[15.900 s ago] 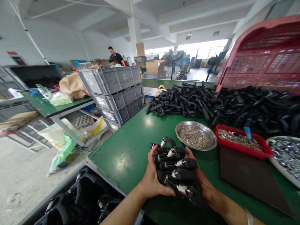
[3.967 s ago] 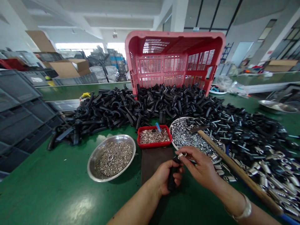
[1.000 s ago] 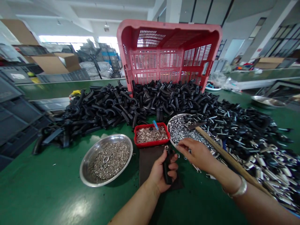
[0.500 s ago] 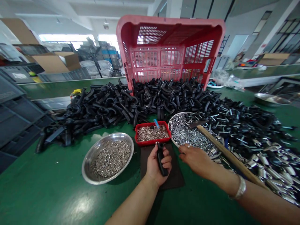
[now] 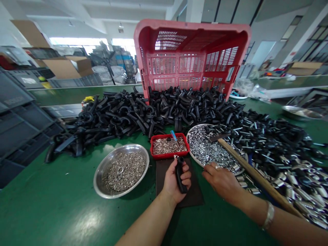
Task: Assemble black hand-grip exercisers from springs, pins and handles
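Bearing surface: a green workbench [image 5: 51,212] is spread across the whole view.
Heaped at 12 o'clock: black plastic handles [image 5: 179,109] are piled before a red plastic crate [image 5: 192,58], which is tipped on its side.
Heaped at 3 o'clock: steel sleeves [image 5: 299,194] are scattered, with a wooden-handled hammer [image 5: 256,177] laid across them.
Containers, mid-bench: a steel bowl [image 5: 95,179] of small pins is placed at 9 o'clock, a red tray [image 5: 164,157] at 12 o'clock, and a white plate [image 5: 191,147] of steel washers at 1 o'clock.
Left hand [image 5: 174,181]: closed around a black handle [image 5: 180,176], held above a dark mat [image 5: 164,181] at 6 o'clock from the red tray.
Right hand [image 5: 222,182]: open, fingers placed just beside the white plate's lower rim.
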Tool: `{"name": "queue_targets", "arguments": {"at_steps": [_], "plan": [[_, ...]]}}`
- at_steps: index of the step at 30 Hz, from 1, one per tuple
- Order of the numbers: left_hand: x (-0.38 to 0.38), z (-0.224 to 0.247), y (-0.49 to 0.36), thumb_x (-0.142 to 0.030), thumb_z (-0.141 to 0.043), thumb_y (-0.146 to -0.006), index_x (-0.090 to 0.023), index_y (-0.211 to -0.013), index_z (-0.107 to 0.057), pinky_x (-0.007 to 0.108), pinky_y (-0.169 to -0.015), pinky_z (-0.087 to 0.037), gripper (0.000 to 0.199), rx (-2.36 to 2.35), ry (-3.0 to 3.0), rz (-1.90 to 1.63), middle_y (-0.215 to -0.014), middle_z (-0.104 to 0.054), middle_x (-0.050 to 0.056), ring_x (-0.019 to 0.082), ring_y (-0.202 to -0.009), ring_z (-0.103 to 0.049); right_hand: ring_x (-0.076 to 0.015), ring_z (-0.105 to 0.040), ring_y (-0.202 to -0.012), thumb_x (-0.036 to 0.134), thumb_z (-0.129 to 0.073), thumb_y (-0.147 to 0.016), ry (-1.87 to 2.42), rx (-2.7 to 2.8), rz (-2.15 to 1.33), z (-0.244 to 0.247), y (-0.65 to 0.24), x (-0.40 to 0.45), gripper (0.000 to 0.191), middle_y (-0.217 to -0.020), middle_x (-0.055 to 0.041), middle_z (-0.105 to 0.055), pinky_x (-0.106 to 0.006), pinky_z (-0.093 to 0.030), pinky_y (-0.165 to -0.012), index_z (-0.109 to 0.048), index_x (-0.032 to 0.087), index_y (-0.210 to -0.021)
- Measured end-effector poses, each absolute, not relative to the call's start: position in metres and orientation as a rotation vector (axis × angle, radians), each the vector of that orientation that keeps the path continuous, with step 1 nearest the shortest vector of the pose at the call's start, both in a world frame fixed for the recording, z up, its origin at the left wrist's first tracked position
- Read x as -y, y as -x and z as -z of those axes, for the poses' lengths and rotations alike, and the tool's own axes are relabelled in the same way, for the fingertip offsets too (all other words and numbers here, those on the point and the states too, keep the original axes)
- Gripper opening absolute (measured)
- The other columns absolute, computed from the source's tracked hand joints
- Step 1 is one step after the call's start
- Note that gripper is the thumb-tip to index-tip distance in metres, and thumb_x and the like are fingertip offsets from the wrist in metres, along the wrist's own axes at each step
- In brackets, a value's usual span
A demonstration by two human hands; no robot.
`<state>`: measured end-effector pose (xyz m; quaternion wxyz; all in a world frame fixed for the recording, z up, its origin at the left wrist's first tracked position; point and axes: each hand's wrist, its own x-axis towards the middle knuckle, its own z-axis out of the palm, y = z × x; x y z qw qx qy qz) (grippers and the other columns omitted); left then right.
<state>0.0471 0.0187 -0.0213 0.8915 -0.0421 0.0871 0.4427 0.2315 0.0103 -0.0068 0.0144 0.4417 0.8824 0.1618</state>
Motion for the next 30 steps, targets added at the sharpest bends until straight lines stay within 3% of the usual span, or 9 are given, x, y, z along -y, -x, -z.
{"name": "queue_targets", "arguments": {"at_steps": [7, 12, 16, 22, 27, 30], "plan": [[-0.020, 0.024, -0.048, -0.037, -0.047, -0.083, -0.012, -0.081, -0.050, 0.009, -0.033, -0.023, 0.025, -0.192, 0.071, -0.914, -0.066, -0.038, -0.003, 0.001, -0.043, -0.029, -0.0234, -0.055, -0.080, 0.002, -0.045, -0.075, -1.478, -2.659, -0.451, 0.004, -0.222, -0.006, 0.022, -0.083, -0.0096, -0.057, -0.030, -0.046, -0.055, -0.061, 0.017, -0.075], [-0.018, 0.022, -0.050, -0.037, -0.050, -0.082, -0.011, -0.082, -0.051, 0.009, -0.032, -0.023, 0.027, -0.247, 0.036, -0.856, -0.065, -0.042, -0.003, 0.001, -0.043, -0.032, -0.0229, -0.051, -0.101, 0.011, -0.042, -0.081, -1.572, -3.168, -0.139, -0.008, -0.210, -0.010, 0.016, -0.107, -0.0121, -0.055, -0.039, -0.047, -0.081, -0.056, 0.017, -0.083], [-0.018, 0.023, -0.052, -0.038, -0.053, -0.080, -0.011, -0.085, -0.052, 0.009, -0.031, -0.022, 0.028, -0.305, 0.006, -0.867, -0.066, -0.046, -0.002, 0.000, -0.042, -0.035, -0.0186, -0.056, -0.095, 0.016, -0.040, -0.085, -1.653, -3.404, 0.094, -0.019, -0.191, -0.019, 0.015, -0.098, -0.0102, -0.061, -0.036, -0.048, -0.081, -0.053, 0.018, -0.091], [-0.018, 0.021, -0.055, -0.038, -0.057, -0.078, -0.013, -0.079, -0.052, 0.009, -0.033, -0.023, 0.026, -0.408, -0.022, -0.893, -0.058, -0.041, -0.004, 0.000, -0.039, -0.032, -0.0209, -0.058, -0.090, 0.020, -0.038, -0.086, -1.723, -3.274, -0.004, -0.015, -0.179, -0.028, 0.027, -0.096, -0.0127, -0.063, -0.037, -0.048, -0.078, -0.054, 0.014, -0.107], [-0.018, 0.015, -0.055, -0.037, -0.064, -0.073, -0.014, -0.081, -0.052, 0.008, -0.032, -0.022, 0.027, -0.504, -0.043, -0.985, -0.060, -0.042, -0.006, -0.001, -0.039, -0.032, -0.0200, -0.058, -0.083, 0.022, -0.041, -0.086, -1.774, -3.155, 0.019, -0.016, -0.177, -0.031, 0.024, -0.086, -0.0110, -0.064, -0.034, -0.047, -0.073, -0.061, 0.014, -0.097], [-0.019, 0.012, -0.054, -0.034, -0.063, -0.074, -0.013, -0.085, -0.053, 0.008, -0.031, -0.021, 0.026, -0.506, -0.008, -0.944, -0.061, -0.044, -0.006, -0.002, -0.037, -0.032, -0.0203, -0.054, -0.091, 0.028, -0.049, -0.083, -1.681, -3.171, 0.105, -0.025, -0.179, -0.033, 0.023, -0.090, -0.0102, -0.062, -0.035, -0.045, -0.079, -0.062, 0.015, -0.095]]}}
